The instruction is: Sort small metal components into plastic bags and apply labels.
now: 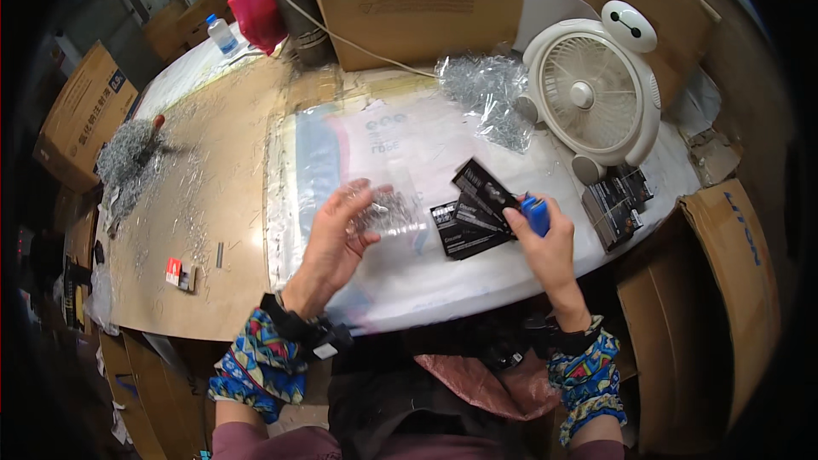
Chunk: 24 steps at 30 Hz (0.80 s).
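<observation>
My left hand [328, 234] curls its fingers and thumb around the near side of a clear plastic bag [390, 211] with thin silvery wire pieces in it. The bag is slightly blurred, so the exact grip is hard to make out. My right hand [550, 243] is closed on a small blue stapler [535, 216], partly hidden by the fingers. Just left of those fingers a black printed card [484, 182] tilts up. More black cards [464, 240] lie fanned on the white table covering beneath it.
A white fan [588, 94] stands at the back right, beside clear plastic bags [490, 98]. Stacked black cards [613, 209] lie before it. On the left are a wire heap [128, 162], a red-and-white box [179, 274] and a grey strip [220, 255]. Cardboard boxes [417, 13] border the table.
</observation>
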Each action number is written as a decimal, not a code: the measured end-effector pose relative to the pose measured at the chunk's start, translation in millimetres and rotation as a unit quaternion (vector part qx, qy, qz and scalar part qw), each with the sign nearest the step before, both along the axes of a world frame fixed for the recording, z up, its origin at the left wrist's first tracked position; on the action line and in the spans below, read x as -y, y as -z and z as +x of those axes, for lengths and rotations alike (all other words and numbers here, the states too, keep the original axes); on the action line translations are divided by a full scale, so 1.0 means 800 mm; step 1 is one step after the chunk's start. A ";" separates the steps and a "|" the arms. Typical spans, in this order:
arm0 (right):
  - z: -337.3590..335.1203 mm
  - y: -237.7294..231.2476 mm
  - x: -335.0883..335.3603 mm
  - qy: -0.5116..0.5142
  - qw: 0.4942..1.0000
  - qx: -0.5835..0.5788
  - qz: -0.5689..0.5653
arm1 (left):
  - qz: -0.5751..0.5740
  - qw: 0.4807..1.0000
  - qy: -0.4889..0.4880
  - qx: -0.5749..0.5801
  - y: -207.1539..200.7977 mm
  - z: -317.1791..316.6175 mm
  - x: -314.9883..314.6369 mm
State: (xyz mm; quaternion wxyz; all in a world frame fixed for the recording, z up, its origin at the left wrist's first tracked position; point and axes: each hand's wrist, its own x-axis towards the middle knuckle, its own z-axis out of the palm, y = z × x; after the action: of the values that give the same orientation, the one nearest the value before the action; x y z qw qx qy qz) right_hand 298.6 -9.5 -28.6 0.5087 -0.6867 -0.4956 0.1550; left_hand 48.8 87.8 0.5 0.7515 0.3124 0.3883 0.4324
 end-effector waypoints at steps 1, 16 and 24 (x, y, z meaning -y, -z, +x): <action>-0.001 -0.012 0.001 -0.038 0.990 -0.129 -0.040 | -0.005 1.000 -0.002 0.001 0.001 -0.004 0.015; -0.043 -0.071 0.016 -0.238 0.920 -0.225 -0.217 | 0.059 0.994 0.052 -0.078 0.003 0.004 0.105; -0.058 -0.060 0.011 -0.233 0.956 -0.081 -0.160 | -0.001 0.995 0.090 -0.039 0.002 -0.007 0.110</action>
State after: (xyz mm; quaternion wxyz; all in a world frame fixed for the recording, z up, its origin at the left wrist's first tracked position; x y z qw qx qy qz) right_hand 251.9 -18.5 19.8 0.3805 -0.6094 -0.5676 0.4020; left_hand 43.0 -0.2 -0.8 0.7721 0.3620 0.3880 0.3498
